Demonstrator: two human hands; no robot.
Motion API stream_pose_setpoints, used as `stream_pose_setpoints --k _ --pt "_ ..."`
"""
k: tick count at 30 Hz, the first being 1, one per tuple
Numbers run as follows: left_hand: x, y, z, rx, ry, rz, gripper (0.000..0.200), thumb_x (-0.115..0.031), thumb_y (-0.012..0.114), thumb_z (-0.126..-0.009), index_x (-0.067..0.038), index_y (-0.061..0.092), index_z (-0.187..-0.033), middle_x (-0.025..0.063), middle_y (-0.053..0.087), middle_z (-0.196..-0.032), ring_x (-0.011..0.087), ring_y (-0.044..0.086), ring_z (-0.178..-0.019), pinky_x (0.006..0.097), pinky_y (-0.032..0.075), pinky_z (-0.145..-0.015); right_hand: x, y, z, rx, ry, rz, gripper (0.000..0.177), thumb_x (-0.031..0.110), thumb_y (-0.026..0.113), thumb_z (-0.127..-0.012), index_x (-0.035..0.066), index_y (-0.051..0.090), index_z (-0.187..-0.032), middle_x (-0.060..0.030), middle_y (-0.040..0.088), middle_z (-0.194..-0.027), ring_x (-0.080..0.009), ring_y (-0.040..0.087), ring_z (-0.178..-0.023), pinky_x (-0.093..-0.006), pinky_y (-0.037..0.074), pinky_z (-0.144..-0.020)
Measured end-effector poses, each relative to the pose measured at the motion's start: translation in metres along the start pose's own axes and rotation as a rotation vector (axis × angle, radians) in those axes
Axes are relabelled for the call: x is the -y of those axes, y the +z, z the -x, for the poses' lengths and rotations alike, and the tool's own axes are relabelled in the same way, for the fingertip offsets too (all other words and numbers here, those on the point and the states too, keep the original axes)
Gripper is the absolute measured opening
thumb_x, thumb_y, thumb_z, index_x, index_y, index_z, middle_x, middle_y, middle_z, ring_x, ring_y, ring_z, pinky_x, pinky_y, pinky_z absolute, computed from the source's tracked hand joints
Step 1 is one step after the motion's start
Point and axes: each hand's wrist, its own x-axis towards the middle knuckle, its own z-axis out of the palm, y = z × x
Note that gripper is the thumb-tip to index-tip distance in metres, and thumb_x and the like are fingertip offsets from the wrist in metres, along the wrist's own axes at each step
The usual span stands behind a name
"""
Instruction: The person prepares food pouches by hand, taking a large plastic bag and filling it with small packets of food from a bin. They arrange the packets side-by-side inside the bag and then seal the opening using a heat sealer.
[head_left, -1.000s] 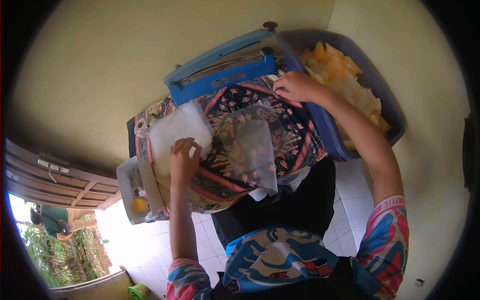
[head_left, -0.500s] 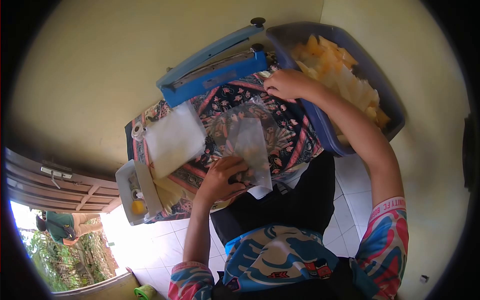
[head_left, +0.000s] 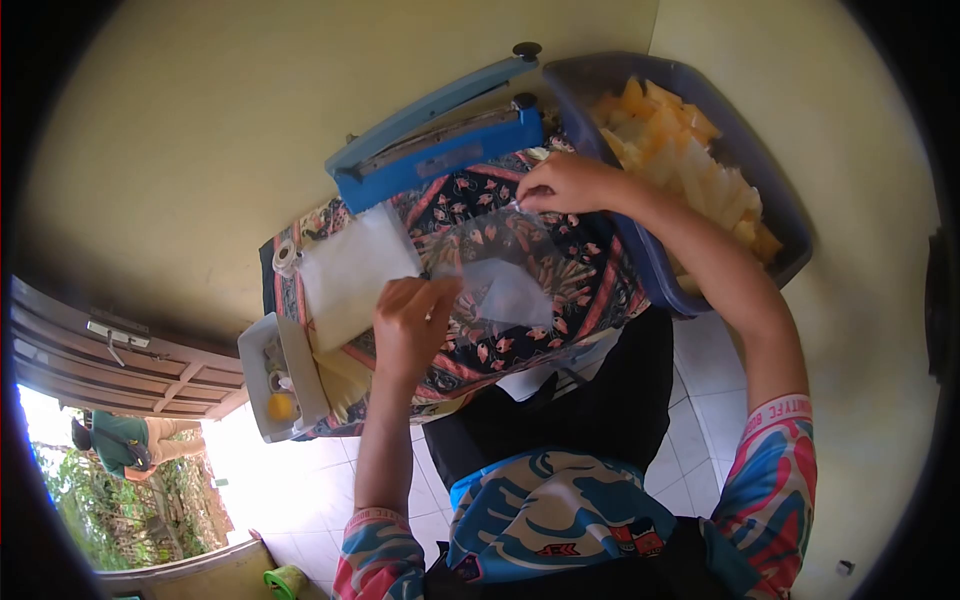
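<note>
Plastic, thin and see-through, is caught between the fingertips of both hands. The right hand (head_left: 565, 185), in the upper middle of the frame, pinches the top corner of the bag (head_left: 495, 255) between thumb and forefinger, with the other fingers curled in. The left hand (head_left: 408, 322), near the centre, clamps the bag's lower left edge between thumb and fingers. Stretched between the two grips, the bag sits over the patterned cloth (head_left: 590, 290), whose print shows through it; whether it touches the cloth I cannot tell. Just left of the left hand a stack of white bags (head_left: 350, 265) lies on the same cloth, with a roll of tape (head_left: 287, 256) at its left corner. Above the bag stands a blue sealer (head_left: 435, 150), its arm raised. Right of the right hand, along the forearm, is a blue tub (head_left: 650, 275) filled with yellow and orange chips (head_left: 680, 150). A white tray (head_left: 255, 375) of small items sits at the cloth's left edge. Far lower left, outdoors, a person in a green top (head_left: 110, 440) bends over.
</note>
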Motion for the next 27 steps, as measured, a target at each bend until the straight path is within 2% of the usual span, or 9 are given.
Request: stream_pose_setpoints --k 2,5,6,12,15,18,21,23,27 --pt "-0.009 -0.007 -0.026 -0.046 0.003 -0.026 0.006 -0.004 0.074 -0.08 -0.007 0.073 -0.085 0.008 0.066 -0.067 0.0253 0.063 -0.059 0.0359 0.048 -0.061 0.019 0.001 -0.003 0.047 -0.033 -0.231 0.034 0.033 0.056 -0.099 0.004 0.071 -0.111 -0.0084 0.073 -0.1 -0.0189 0.069 -0.093 -0.0339 0.052 -0.085" --pt "-0.023 -0.015 -0.054 -0.051 -0.102 0.02 0.006 -0.006 0.074 -0.081 -0.006 0.075 -0.087 0.0106 0.069 -0.07 0.0276 0.065 -0.059 0.035 0.05 -0.058 0.02 0.011 -0.01 0.061 -0.083 -0.664 0.055 0.05 0.046 -0.102 0.002 0.067 -0.118 -0.0088 0.07 -0.114 -0.0198 0.065 -0.105 -0.0345 0.047 -0.096" --pt "-0.024 -0.018 -0.06 -0.051 -0.128 0.036 0.009 -0.008 0.074 -0.082 -0.006 0.076 -0.091 0.0126 0.07 -0.072 0.0243 0.067 -0.059 0.0323 0.051 -0.057 0.025 0.005 -0.007 0.159 -0.028 -0.805 0.077 0.066 0.033 -0.098 0.002 0.061 -0.128 -0.0112 0.064 -0.125 -0.0213 0.06 -0.116 -0.0359 0.041 -0.105" --pt "-0.011 -0.03 -0.064 -0.024 -0.524 0.315 0.015 -0.008 0.072 -0.086 -0.002 0.075 -0.099 0.0067 0.066 -0.062 0.0088 0.061 -0.054 0.0255 0.046 -0.054 0.019 0.0 -0.005 0.2 -0.197 -1.232 0.094 0.078 0.027 -0.09 0.004 0.042 -0.146 -0.0155 0.061 -0.13 -0.0247 0.059 -0.12 -0.0409 0.038 -0.11" --pt "-0.002 -0.034 -0.062 -0.038 -0.597 0.5 0.017 -0.007 0.07 -0.089 0.003 0.073 -0.102 0.0023 0.061 -0.058 0.0064 0.055 -0.051 0.0226 0.042 -0.051 0.014 -0.003 -0.004 0.157 -0.233 -1.256 0.093 0.076 0.035 -0.089 0.004 0.036 -0.149 -0.0162 0.058 -0.135 -0.0264 0.059 -0.12 -0.0417 0.04 -0.108" --pt "0.008 -0.033 -0.059 -0.052 -0.623 0.573 0.018 -0.006 0.069 -0.089 0.005 0.072 -0.103 0.0028 0.061 -0.057 0.0069 0.053 -0.05 0.022 0.042 -0.052 0.015 0.001 -0.002 0.028 -0.251 -1.117 0.064 0.053 0.052 -0.098 0.004 0.051 -0.139 -0.0134 0.068 -0.118 -0.0203 0.064 -0.112 -0.0357 0.048 -0.099" --pt "0.014 -0.033 -0.057 -0.024 -0.637 0.58 0.019 -0.006 0.069 -0.089 0.005 0.072 -0.103 0.0025 0.06 -0.058 0.007 0.053 -0.052 0.0225 0.042 -0.054 0.017 0.001 -0.007 -0.009 -0.026 -0.615 0.036 0.028 0.065 -0.097 0.002 0.065 -0.122 -0.0105 0.073 -0.103 -0.0177 0.07 -0.096 -0.0312 0.054 -0.089" --pt "0.016 -0.034 -0.056 0.014 -0.662 0.558 0.02 -0.007 0.067 -0.09 0.005 0.071 -0.105 0.0019 0.06 -0.058 0.0073 0.053 -0.054 0.0239 0.043 -0.058 0.022 0.004 -0.009 -0.064 0.068 -0.655 0.024 0.018 0.065 -0.095 0.001 0.069 -0.112 -0.0086 0.074 -0.095 -0.0157 0.071 -0.086 -0.0289 0.057 -0.08" --pt "0.046 -0.022 -0.036 -0.028 -0.582 0.866 0.05 -0.031 0.066 -0.095 0.003 0.055 -0.13 0.0093 0.065 -0.086 0.0153 0.061 -0.082 0.0309 0.046 -0.081 0.015 0.007 -0.011 -0.204 0.063 -0.764 0.02 0.014 0.065 -0.095 -0.001 0.069 -0.107 -0.0085 0.073 -0.093 -0.0143 0.071 -0.079 -0.0273 0.058 -0.069"
